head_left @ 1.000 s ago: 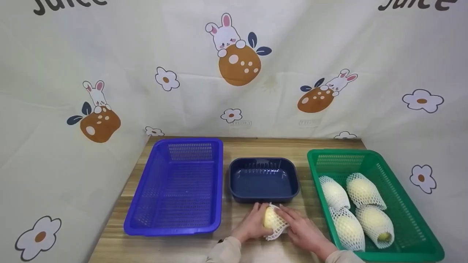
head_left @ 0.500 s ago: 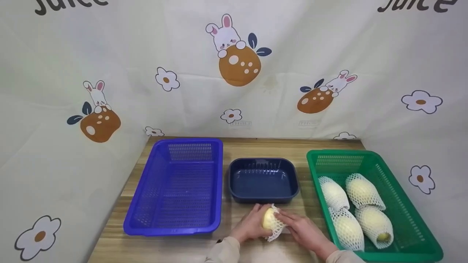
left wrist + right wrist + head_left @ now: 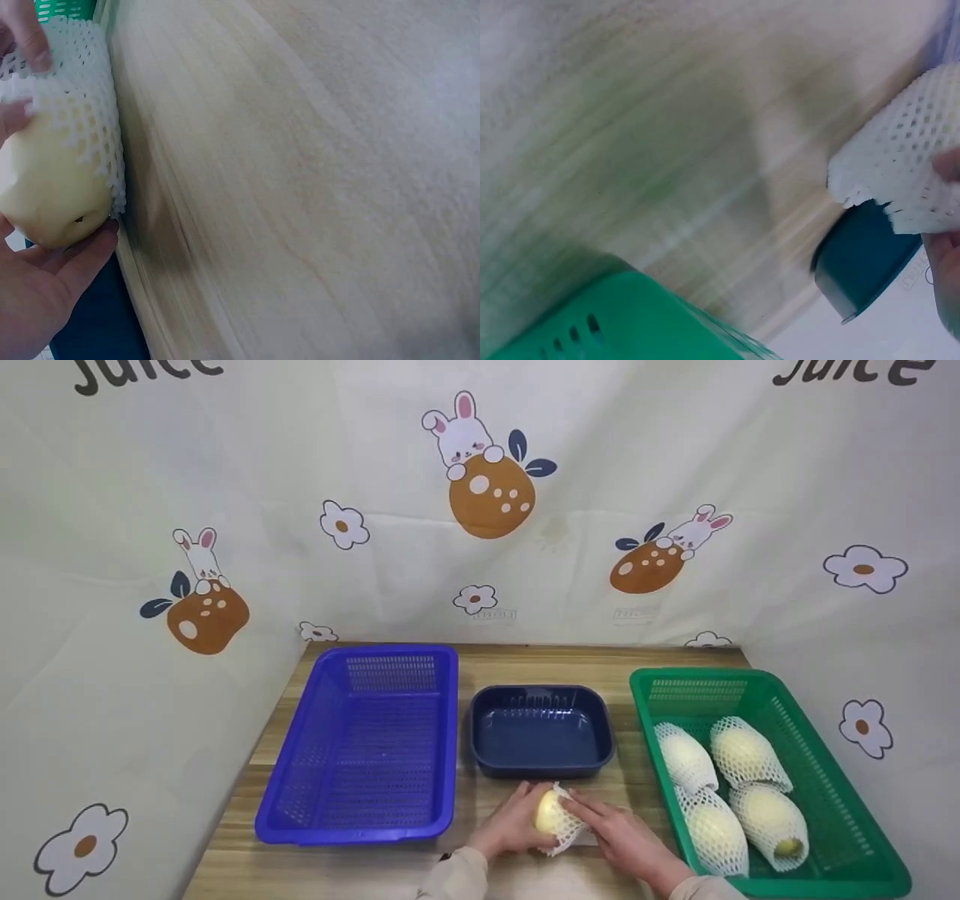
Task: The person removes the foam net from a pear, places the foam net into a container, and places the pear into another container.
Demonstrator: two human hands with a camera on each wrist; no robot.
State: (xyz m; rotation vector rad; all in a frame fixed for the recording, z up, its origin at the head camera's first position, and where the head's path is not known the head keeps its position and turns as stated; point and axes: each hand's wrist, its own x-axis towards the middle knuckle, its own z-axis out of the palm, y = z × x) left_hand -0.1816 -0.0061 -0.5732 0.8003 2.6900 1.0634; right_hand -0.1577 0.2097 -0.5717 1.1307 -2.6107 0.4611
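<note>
My left hand [image 3: 514, 825] holds a pale yellow pear-like fruit [image 3: 547, 814] above the table, in front of the dark blue dish. A white foam net [image 3: 571, 831] covers the fruit's right part, while its left end is bare. With fingers at the net, my right hand [image 3: 630, 840] pinches it from the right. In the left wrist view the bare fruit [image 3: 52, 187] shows a small dark spot at its end, and left fingers [image 3: 86, 259] lie against it. The right wrist view shows the loose end of the net [image 3: 889, 165] between the right thumb and fingers.
A blue basket [image 3: 448, 735] stands on the left of the wooden table [image 3: 360, 877]. The dark blue dish [image 3: 541, 771] lies beyond the hands. On the right, a green basket [image 3: 855, 802] holds several netted fruits [image 3: 750, 750]. A printed cloth [image 3: 390, 585] hangs behind.
The left hand and fruit have shifted slightly left and toward the person. A little more of the fruit shows outside the net; the right hand stays on the net.
</note>
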